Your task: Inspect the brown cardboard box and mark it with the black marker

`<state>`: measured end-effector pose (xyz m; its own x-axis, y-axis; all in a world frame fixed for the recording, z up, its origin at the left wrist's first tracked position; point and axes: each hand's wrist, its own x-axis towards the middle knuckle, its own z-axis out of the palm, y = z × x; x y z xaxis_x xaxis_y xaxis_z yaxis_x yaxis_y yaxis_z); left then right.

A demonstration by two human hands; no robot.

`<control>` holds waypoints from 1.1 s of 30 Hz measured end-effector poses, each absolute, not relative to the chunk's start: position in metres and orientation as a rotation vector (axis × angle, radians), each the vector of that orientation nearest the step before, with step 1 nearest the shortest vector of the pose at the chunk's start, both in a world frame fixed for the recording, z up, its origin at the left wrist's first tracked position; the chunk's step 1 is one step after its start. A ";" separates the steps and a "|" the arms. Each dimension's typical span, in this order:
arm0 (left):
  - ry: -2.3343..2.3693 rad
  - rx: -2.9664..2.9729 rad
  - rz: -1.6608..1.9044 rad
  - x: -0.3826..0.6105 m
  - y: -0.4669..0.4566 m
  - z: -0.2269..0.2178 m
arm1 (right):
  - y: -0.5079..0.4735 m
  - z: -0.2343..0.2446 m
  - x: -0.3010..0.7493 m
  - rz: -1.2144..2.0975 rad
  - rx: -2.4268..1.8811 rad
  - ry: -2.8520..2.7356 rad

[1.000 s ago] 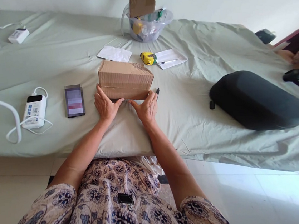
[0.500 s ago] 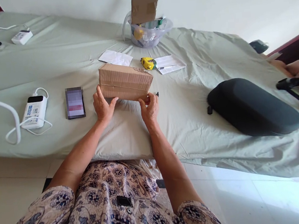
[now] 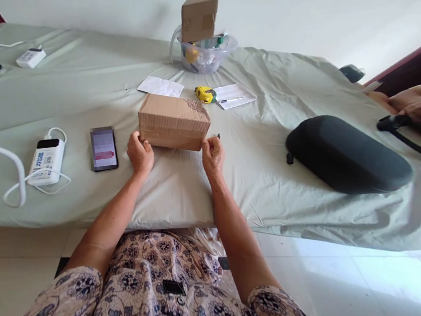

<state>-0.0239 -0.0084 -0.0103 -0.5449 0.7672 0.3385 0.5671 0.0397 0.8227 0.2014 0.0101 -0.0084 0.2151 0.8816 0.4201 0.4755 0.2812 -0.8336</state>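
Note:
A brown cardboard box (image 3: pixel 174 126) sits on the cloth in front of me, its long side toward me and its top showing, with a torn or scuffed patch at the top right. At its lower left corner, my left hand (image 3: pixel 140 155) is closed, fingers curled against the box. My right hand (image 3: pixel 213 155) is pinched closed by the lower right corner, thumb at the cardboard. A small dark tip pokes out beyond its fingers; the rest of that thing is hidden in the hand. Behind the box lie a yellow tape measure (image 3: pixel 205 94) and a white paper packet (image 3: pixel 160 86).
A pen lies on another white packet (image 3: pixel 234 96). A clear basin (image 3: pixel 203 62) holds a second box (image 3: pixel 200 17). To the left are a phone (image 3: pixel 103 149) and a white power bank (image 3: pixel 45 161); to the right, a black case (image 3: pixel 349 155). Other people's hands show at both sides.
The box has tipped back, so more of its top shows. My left fingers have curled in, and my right hand has closed more tightly. The view has shifted slightly.

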 end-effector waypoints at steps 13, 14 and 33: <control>2.057 1.361 1.526 -0.022 -0.009 -0.019 | 0.003 -0.007 0.202 0.520 -1.507 -1.428; 2.023 1.370 1.527 -0.022 -0.010 -0.019 | 0.002 -0.006 0.200 0.525 -1.492 -1.417; 1.612 1.999 1.498 -0.007 -0.028 -0.007 | -0.019 -0.011 0.163 0.859 -0.812 -1.814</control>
